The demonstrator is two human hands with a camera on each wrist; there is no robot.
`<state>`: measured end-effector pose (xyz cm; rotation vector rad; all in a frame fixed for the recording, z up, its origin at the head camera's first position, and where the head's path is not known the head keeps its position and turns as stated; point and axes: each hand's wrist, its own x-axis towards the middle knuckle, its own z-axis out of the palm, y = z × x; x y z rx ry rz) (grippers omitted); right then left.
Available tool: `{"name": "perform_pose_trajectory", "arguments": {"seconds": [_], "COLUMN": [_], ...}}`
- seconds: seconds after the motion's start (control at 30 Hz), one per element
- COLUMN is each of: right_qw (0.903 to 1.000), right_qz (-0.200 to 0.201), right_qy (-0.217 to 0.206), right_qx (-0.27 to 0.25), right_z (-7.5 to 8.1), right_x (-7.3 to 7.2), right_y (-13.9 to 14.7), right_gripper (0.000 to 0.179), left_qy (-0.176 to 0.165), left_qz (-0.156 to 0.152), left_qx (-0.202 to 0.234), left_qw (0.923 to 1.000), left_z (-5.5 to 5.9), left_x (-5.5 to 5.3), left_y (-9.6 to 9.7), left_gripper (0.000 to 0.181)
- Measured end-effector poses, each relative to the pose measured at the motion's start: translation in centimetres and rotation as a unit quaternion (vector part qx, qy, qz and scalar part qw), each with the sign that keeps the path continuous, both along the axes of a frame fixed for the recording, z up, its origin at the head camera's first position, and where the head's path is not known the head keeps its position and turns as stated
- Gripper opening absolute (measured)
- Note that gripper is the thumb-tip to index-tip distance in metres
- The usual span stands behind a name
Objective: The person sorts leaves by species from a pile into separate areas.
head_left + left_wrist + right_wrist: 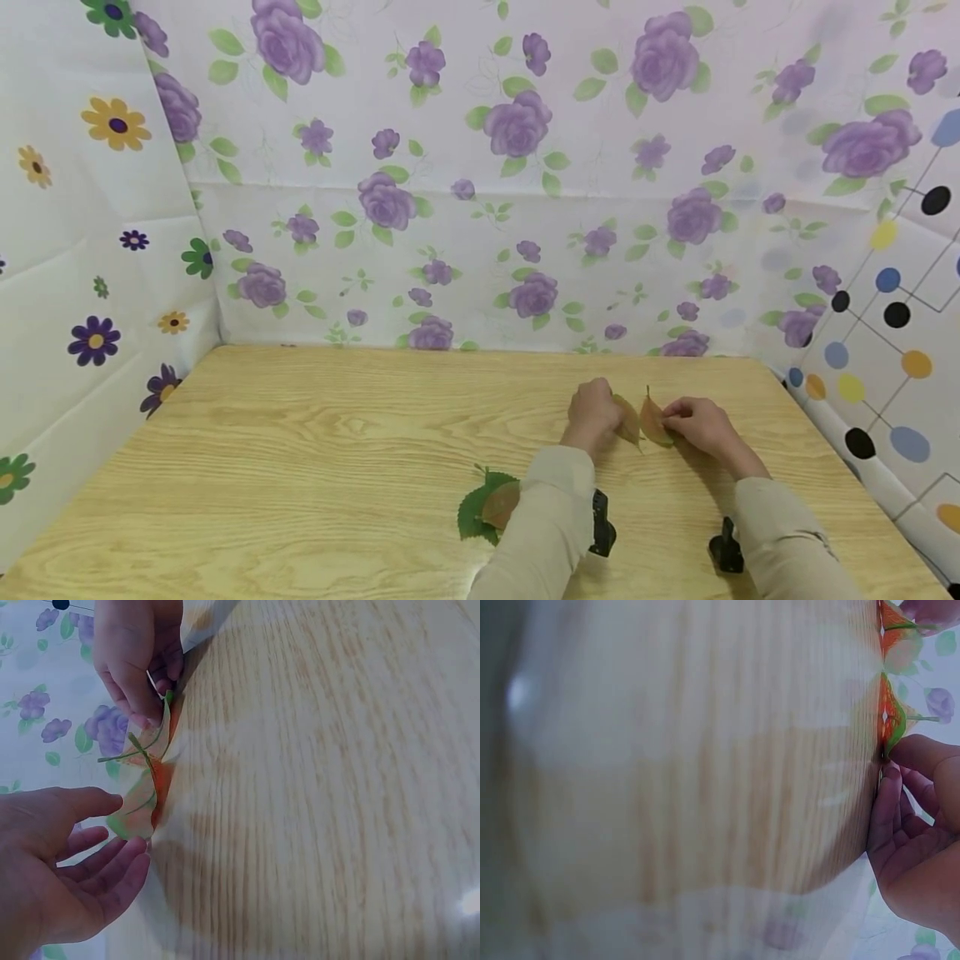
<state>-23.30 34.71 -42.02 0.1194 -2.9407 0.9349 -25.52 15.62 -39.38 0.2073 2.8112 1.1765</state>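
Two yellowish-brown leaves lie side by side on the table's far right part. My left hand (592,412) is at the outer edge of the left leaf (627,419). In the left wrist view its thumb and fingers (112,862) are spread apart beside that leaf (136,806), with the fingertips at its edge. My right hand (701,423) pinches the edge of the right leaf (654,421) between thumb and fingers. The right wrist view shows this leaf (892,720) slightly curled, its stem pointing toward the back wall.
A small pile with green leaves (472,512) and a brown leaf (501,504) lies left of my left forearm, partly behind the sleeve. The wooden table (300,467) ends at a flower-printed cloth (465,250) at the back. Black wrist devices (726,548) sit by both sleeves.
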Motion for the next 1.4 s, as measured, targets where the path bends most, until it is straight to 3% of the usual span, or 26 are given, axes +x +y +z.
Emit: {"name": "perform_pose_trajectory", "arguments": {"seconds": [0.03, 0.13, 0.2, 0.37, 0.53, 0.77, 0.97, 1.2, 1.4], "right_qw": [1.0000, 1.0000, 1.0000, 1.0000, 0.9999, 0.9999, 0.9999, 0.9997, 0.9995], "right_qz": [0.001, 0.002, 0.003, 0.001, 0.001, 0.004, 0.010, 0.015, 0.019], "right_qy": [0.000, -0.001, -0.003, -0.008, -0.013, -0.015, -0.012, -0.020, -0.025], "right_qx": [0.001, 0.002, 0.002, 0.002, -0.001, -0.005, -0.003, -0.002, -0.002], "right_z": [0.0, 0.0, 0.1, 0.4, 0.4, 0.3, 0.5, 0.3, 0.3], "right_x": [0.0, -0.1, -0.1, 0.0, 0.0, -0.1, -0.1, -0.1, 0.4], "right_y": [0.0, 0.0, 0.1, -0.1, 0.0, 0.2, 0.4, 0.3, 0.2], "right_gripper": [0.016, 0.017, 0.017, 0.018, 0.018, 0.018, 0.021, 0.024, 0.028], "left_qy": [-0.004, -0.012, -0.019, -0.001, 0.021, 0.052, 0.082, 0.121, 0.123], "left_qz": [0.000, -0.005, -0.023, -0.087, -0.154, -0.240, -0.293, -0.357, -0.384], "left_qx": [-0.002, 0.000, -0.005, -0.048, -0.073, -0.073, -0.085, -0.115, -0.132], "left_qw": [1.0000, 0.9999, 0.9995, 0.9951, 0.9852, 0.9666, 0.9488, 0.9189, 0.9054], "left_z": [0.2, 0.9, 1.6, 3.4, 4.7, 6.1, 7.0, 7.3, 6.4], "left_x": [0.0, 0.1, 0.2, 0.3, 0.2, -0.3, 0.3, 1.9, 3.9], "left_y": [-0.1, -0.1, 0.0, 0.2, -0.6, -3.3, -6.0, -8.9, -12.4], "left_gripper": [0.012, 0.034, 0.038, 0.033, 0.033, 0.032, 0.031, 0.032, 0.033]}}
